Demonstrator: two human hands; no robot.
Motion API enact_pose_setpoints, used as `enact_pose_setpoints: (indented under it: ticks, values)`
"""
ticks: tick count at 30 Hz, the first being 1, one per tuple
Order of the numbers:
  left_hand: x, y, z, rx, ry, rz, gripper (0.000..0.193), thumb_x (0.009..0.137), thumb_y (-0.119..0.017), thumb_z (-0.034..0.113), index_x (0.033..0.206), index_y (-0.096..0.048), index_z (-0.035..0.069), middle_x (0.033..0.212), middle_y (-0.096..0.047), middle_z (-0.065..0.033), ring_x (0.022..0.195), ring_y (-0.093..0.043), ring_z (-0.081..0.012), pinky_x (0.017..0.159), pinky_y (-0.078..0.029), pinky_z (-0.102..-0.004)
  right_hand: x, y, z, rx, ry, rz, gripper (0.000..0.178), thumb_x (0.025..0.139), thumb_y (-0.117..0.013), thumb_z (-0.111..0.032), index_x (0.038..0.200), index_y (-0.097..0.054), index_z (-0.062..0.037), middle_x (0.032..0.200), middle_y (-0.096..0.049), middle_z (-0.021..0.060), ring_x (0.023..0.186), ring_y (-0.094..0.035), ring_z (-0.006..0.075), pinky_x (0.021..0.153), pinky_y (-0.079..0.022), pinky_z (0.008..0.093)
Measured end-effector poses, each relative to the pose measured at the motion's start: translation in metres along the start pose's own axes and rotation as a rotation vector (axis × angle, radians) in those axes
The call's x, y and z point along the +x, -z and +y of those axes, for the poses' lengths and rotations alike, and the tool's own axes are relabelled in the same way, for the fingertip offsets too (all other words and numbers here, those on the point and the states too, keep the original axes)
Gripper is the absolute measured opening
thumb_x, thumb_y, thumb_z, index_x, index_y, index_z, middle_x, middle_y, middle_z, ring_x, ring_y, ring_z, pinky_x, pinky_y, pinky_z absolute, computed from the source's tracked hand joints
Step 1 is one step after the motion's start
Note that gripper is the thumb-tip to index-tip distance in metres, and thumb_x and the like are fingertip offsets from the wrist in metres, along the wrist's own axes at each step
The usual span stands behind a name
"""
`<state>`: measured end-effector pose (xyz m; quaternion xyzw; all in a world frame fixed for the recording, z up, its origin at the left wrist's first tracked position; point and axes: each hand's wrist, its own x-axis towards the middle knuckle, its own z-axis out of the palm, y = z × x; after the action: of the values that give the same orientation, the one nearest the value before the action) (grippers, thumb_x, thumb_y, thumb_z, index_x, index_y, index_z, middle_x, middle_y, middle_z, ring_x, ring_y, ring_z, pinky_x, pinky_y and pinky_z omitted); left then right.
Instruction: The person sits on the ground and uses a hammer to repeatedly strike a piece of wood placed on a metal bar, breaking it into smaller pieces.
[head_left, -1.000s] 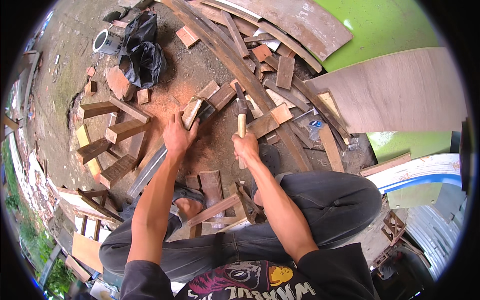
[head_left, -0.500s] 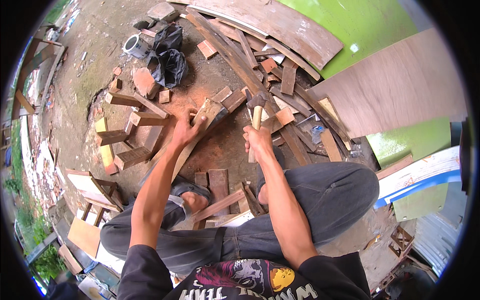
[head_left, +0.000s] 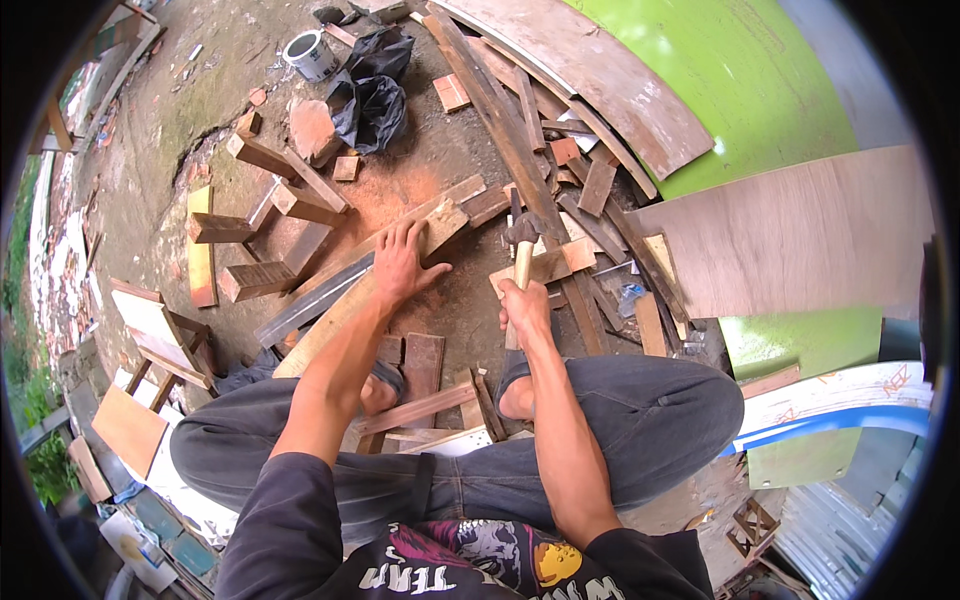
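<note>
The left grip is spread wide, palm down on a long, pale-brown wooden plank, not clasping it; the right grip is wrapped tightly round the pale wooden handle of a dark-headed metal hammer.

From the left, a brown wooden frame with thick square legs stands on the bare brown ground. Next, a straight dark-grey bar lies just beside the plank, which slants from near the person's left knee to its far end beside orange-red sawdust. Half a second ago the left thumb rested on the plank's top; now the hand lies flatter across it, thumb reaching past the right edge, so the plank seems steadied by pressure from above. The hammer stays to the right, well apart from the plank, over a short brown board.

The left forearm slants forward and rightward, fingers pointing away; the right forearm leans inward, hammer head pointing away from the person.
</note>
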<state>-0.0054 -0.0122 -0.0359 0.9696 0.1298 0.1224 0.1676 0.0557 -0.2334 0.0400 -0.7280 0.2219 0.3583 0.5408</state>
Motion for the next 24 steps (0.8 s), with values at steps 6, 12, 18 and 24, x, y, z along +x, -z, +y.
enact_pose_setpoints:
  ticks: [6, 12, 18, 24]
  values:
    - [0.012, 0.014, -0.023, -0.070, -0.029, -0.202, 0.076, 0.086, -0.071, 0.040, 0.148, -0.041, 0.007, 0.139, -0.051, -0.0142, 0.122, -0.052, -0.0331, 0.105, -0.038, -0.0429, 0.006, -0.012, 0.002, -0.163, 0.106, 0.035, 0.026, 0.088, -0.065, -0.025, 0.087, -0.067, 0.0006, 0.060, -0.059, 0.0101, 0.046, -0.059, 0.0216, 0.043, -0.047, 0.0374]
    - [0.013, 0.008, -0.017, 0.086, -0.016, -0.282, 0.076, 0.091, -0.065, 0.041, 0.152, -0.034, 0.010, 0.140, -0.050, -0.0142, 0.125, -0.051, -0.0312, 0.105, -0.039, -0.0447, 0.024, -0.026, -0.002, -0.539, 0.436, 0.103, 0.040, 0.086, -0.068, -0.036, 0.083, -0.067, 0.0039, 0.070, -0.064, 0.0262, 0.071, -0.065, 0.0436, 0.068, -0.050, 0.0476]
    - [0.007, -0.001, -0.009, 0.082, 0.065, -0.314, 0.070, 0.090, -0.064, 0.024, 0.152, -0.034, 0.014, 0.131, -0.055, -0.0119, 0.117, -0.055, -0.0289, 0.099, -0.044, -0.0430, 0.036, -0.031, 0.007, -0.555, 0.726, 0.171, 0.035, 0.085, -0.070, -0.031, 0.079, -0.066, 0.0025, 0.070, -0.064, 0.0250, 0.070, -0.065, 0.0448, 0.063, -0.049, 0.0474]
    - [0.002, -0.008, -0.016, 0.069, 0.043, -0.244, 0.074, 0.084, -0.063, 0.011, 0.153, -0.035, 0.016, 0.128, -0.056, -0.0113, 0.117, -0.056, -0.0291, 0.100, -0.045, -0.0431, 0.045, -0.036, 0.018, -0.515, 0.795, 0.137, 0.025, 0.084, -0.069, -0.020, 0.075, -0.063, 0.0021, 0.063, -0.062, 0.0203, 0.061, -0.065, 0.0372, 0.058, -0.048, 0.0440]
